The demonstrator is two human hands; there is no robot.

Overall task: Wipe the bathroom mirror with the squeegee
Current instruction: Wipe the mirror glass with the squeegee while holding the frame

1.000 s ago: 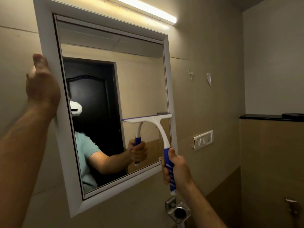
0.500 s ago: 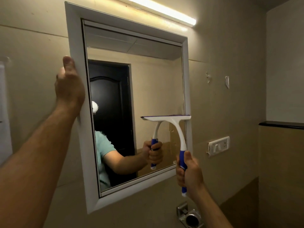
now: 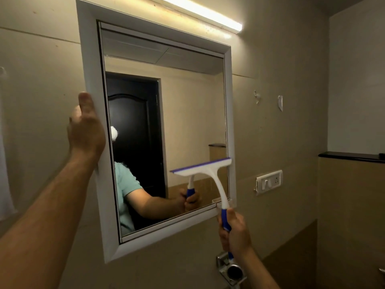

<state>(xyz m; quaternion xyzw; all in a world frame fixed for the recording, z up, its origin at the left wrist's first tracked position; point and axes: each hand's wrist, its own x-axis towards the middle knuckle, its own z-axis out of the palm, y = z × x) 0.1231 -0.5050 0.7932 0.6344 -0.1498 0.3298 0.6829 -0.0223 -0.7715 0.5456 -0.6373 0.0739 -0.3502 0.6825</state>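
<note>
A white-framed mirror [image 3: 91, 65] hangs on the beige wall, its glass reflecting a dark door and my arm. My left hand [image 3: 86, 130] grips the frame's left edge at mid height. My right hand [image 3: 234, 234] is closed around the blue handle of a white and blue squeegee [image 3: 208, 170]. The squeegee's blade lies against the glass in the lower right corner, tilted slightly up to the right, its right end reaching the frame.
A lit tube light [image 3: 200, 14] runs above the mirror. A switch plate [image 3: 269, 181] is on the wall to the right, a black-topped ledge [image 3: 350, 157] further right, and a chrome fitting [image 3: 231, 270] below my right hand. A white towel [image 3: 5, 184] hangs at far left.
The view has shifted, so the mirror sits further right in the frame. The squeegee has slid slightly lower on the glass and its blade now tilts. My left hand stays on the frame.
</note>
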